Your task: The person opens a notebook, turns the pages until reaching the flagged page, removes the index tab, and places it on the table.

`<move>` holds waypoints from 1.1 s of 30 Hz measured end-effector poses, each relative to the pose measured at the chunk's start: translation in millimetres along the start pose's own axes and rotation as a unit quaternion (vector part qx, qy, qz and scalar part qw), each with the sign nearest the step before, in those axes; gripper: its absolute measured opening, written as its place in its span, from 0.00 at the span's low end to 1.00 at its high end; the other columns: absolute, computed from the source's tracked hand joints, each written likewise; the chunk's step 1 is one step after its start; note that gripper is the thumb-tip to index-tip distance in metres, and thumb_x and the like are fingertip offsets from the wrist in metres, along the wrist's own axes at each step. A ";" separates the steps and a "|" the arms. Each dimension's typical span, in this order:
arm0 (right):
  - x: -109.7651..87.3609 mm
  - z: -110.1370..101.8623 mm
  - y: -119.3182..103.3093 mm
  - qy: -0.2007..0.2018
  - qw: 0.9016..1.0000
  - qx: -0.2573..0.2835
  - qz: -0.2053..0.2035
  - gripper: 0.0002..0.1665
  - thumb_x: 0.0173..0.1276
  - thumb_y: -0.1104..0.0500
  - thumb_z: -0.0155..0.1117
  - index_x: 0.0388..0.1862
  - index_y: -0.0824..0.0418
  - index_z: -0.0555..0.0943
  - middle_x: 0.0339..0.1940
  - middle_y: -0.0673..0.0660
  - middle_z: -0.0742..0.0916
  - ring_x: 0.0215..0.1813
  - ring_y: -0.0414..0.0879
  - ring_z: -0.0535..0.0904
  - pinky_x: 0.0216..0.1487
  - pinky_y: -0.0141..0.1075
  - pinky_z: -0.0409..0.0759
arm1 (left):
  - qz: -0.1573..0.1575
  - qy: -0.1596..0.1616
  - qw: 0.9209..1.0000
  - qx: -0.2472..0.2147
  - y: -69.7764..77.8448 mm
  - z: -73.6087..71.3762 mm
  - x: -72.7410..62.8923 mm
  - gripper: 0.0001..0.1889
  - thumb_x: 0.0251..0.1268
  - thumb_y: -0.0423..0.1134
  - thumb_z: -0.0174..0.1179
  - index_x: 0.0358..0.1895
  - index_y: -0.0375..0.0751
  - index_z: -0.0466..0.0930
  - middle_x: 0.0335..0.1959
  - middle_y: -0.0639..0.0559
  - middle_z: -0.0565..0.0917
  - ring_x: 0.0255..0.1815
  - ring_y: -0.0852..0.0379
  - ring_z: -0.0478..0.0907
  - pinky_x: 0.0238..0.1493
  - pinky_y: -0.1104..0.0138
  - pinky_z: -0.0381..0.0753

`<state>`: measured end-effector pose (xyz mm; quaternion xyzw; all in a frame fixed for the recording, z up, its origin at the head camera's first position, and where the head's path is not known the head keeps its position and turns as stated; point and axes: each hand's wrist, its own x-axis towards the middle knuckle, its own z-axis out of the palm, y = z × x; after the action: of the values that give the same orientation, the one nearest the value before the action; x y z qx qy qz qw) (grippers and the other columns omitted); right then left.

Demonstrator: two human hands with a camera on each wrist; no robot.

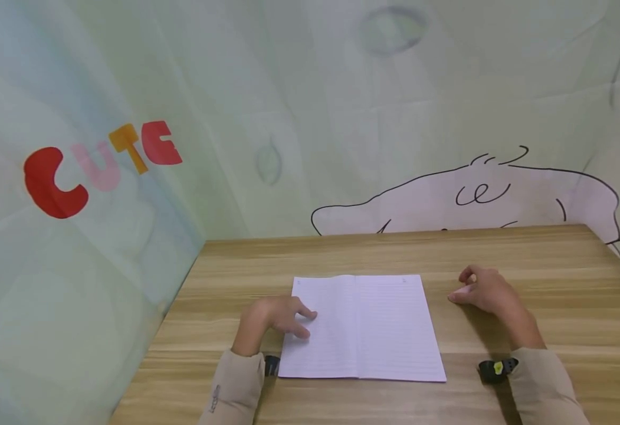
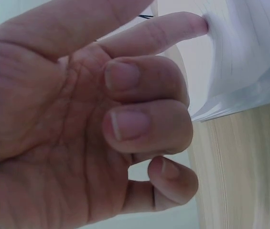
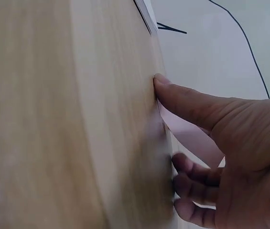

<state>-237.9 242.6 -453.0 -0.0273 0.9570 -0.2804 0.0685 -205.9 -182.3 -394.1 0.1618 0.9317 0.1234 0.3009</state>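
Note:
An open notebook with lined white pages lies flat on the wooden table. Over its left page is my left hand, index finger and thumb apart. In the left wrist view, the index fingertip touches the paper, while the other fingers curl loosely around nothing. To the right of the notebook, my right hand rests low at the tabletop, thumb stretched out and fingers bent. A small, flat pink piece shows between that thumb and the fingers; its kind cannot be made out.
The wooden table meets a pale printed curtain at its back and left. A black-outlined cartoon figure and colourful letters decorate the curtain. Dark straps circle both wrists, with a black device beside the right one.

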 end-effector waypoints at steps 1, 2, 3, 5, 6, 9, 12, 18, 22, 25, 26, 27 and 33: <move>-0.1 0.6 -0.2 0.002 1.000 -0.008 0.005 0.40 0.56 0.42 0.77 0.54 0.69 0.75 0.52 0.81 0.73 0.49 0.69 0.71 0.46 0.59 0.73 | -0.001 0.000 1.000 0.000 0.0 0.2 -0.2 0.24 0.65 0.44 0.67 0.64 0.47 0.81 0.69 0.43 0.74 0.72 0.43 0.66 0.69 0.50 0.65; -0.4 1.3 -0.7 0.004 1.000 -0.016 0.011 0.42 0.56 0.41 0.77 0.57 0.69 0.74 0.53 0.82 0.70 0.51 0.72 0.69 0.47 0.61 0.72 | -0.002 0.000 1.000 -0.002 0.1 0.4 -0.5 0.23 0.65 0.44 0.67 0.64 0.47 0.81 0.69 0.43 0.74 0.72 0.43 0.66 0.69 0.50 0.65; -0.6 2.6 -1.1 0.008 0.999 -0.027 0.018 0.43 0.56 0.40 0.76 0.59 0.68 0.73 0.55 0.84 0.68 0.53 0.75 0.67 0.48 0.64 0.71 | -0.004 -0.001 1.000 -0.003 0.0 0.8 -0.8 0.23 0.65 0.44 0.67 0.64 0.47 0.81 0.69 0.43 0.74 0.72 0.43 0.66 0.69 0.50 0.65; -1.6 5.3 -1.9 0.012 0.999 -0.037 0.035 0.48 0.57 0.37 0.74 0.63 0.68 0.71 0.59 0.85 0.64 0.57 0.79 0.62 0.51 0.67 0.67 | -0.008 -0.002 1.000 -0.008 0.1 1.3 -1.0 0.23 0.65 0.45 0.67 0.64 0.47 0.81 0.69 0.43 0.74 0.72 0.43 0.66 0.69 0.49 0.65; -2.0 6.8 -2.3 0.012 0.998 -0.038 0.042 0.50 0.57 0.36 0.73 0.65 0.68 0.69 0.61 0.85 0.63 0.60 0.80 0.59 0.54 0.69 0.65 | -0.012 -0.001 1.000 -0.009 0.1 1.5 -1.2 0.23 0.65 0.45 0.67 0.63 0.48 0.81 0.69 0.43 0.73 0.72 0.43 0.66 0.69 0.49 0.65; -3.6 9.8 -3.0 0.020 0.997 -0.043 0.056 0.54 0.58 0.34 0.71 0.70 0.68 0.65 0.65 0.85 0.59 0.64 0.83 0.54 0.59 0.72 0.57 | -0.018 0.001 1.000 -0.015 0.1 2.0 -1.5 0.24 0.64 0.46 0.67 0.63 0.48 0.81 0.69 0.44 0.73 0.72 0.43 0.66 0.69 0.48 0.65; -5.3 10.3 -4.3 0.026 0.996 -0.041 0.072 0.52 0.62 0.36 0.68 0.73 0.67 0.63 0.67 0.85 0.57 0.65 0.84 0.52 0.61 0.73 0.52 | -0.015 0.004 1.000 -0.017 -0.2 1.8 -1.0 0.24 0.64 0.47 0.67 0.63 0.48 0.82 0.69 0.44 0.74 0.72 0.42 0.66 0.69 0.48 0.64; -3.7 8.6 -4.6 0.029 0.994 -0.048 0.091 0.44 0.71 0.41 0.62 0.75 0.63 0.62 0.68 0.82 0.59 0.65 0.81 0.53 0.60 0.72 0.55 | -0.002 0.005 1.000 -0.019 0.5 -0.2 0.5 0.24 0.64 0.46 0.67 0.62 0.46 0.82 0.67 0.43 0.75 0.71 0.42 0.67 0.68 0.49 0.66; -4.8 5.3 -3.0 0.018 0.996 -0.055 0.075 0.48 0.69 0.37 0.62 0.76 0.63 0.61 0.67 0.83 0.58 0.64 0.82 0.53 0.59 0.73 0.55 | 0.005 0.004 1.000 -0.018 2.1 -1.7 0.4 0.24 0.64 0.45 0.67 0.63 0.45 0.81 0.67 0.43 0.76 0.71 0.43 0.68 0.68 0.49 0.66; -5.9 2.6 -3.4 0.005 0.996 -0.062 0.066 0.53 0.65 0.33 0.64 0.77 0.63 0.60 0.66 0.84 0.58 0.64 0.83 0.53 0.59 0.73 0.54 | 0.008 0.003 1.000 -0.014 3.2 -3.1 0.8 0.24 0.65 0.45 0.66 0.63 0.44 0.81 0.67 0.43 0.76 0.71 0.43 0.68 0.68 0.49 0.67; -5.8 2.1 -3.7 0.002 0.996 -0.064 0.064 0.55 0.64 0.32 0.65 0.77 0.63 0.60 0.66 0.84 0.59 0.64 0.83 0.53 0.59 0.73 0.54 | 0.007 0.004 1.000 -0.013 3.2 -3.4 1.0 0.23 0.65 0.45 0.66 0.63 0.44 0.81 0.67 0.43 0.76 0.71 0.43 0.68 0.68 0.49 0.67; -6.0 1.5 -4.4 0.000 0.996 -0.065 0.063 0.56 0.63 0.31 0.65 0.77 0.64 0.60 0.66 0.84 0.59 0.64 0.83 0.54 0.60 0.73 0.54 | 0.007 0.004 1.000 -0.011 3.0 -3.4 1.1 0.23 0.66 0.45 0.66 0.63 0.44 0.81 0.67 0.44 0.76 0.71 0.43 0.68 0.68 0.49 0.67; -6.0 0.2 -7.2 -0.008 0.996 -0.073 0.052 0.56 0.61 0.33 0.69 0.76 0.65 0.61 0.65 0.84 0.62 0.62 0.83 0.58 0.59 0.72 0.56 | -0.002 0.005 1.000 -0.008 -0.5 -3.0 -0.1 0.21 0.68 0.46 0.64 0.62 0.47 0.82 0.67 0.44 0.75 0.71 0.42 0.66 0.68 0.47 0.65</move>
<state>-231.8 237.0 -448.7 0.0154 0.9746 -0.2053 0.0887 -207.7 -183.2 -391.8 0.1566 0.9325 0.1313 0.2978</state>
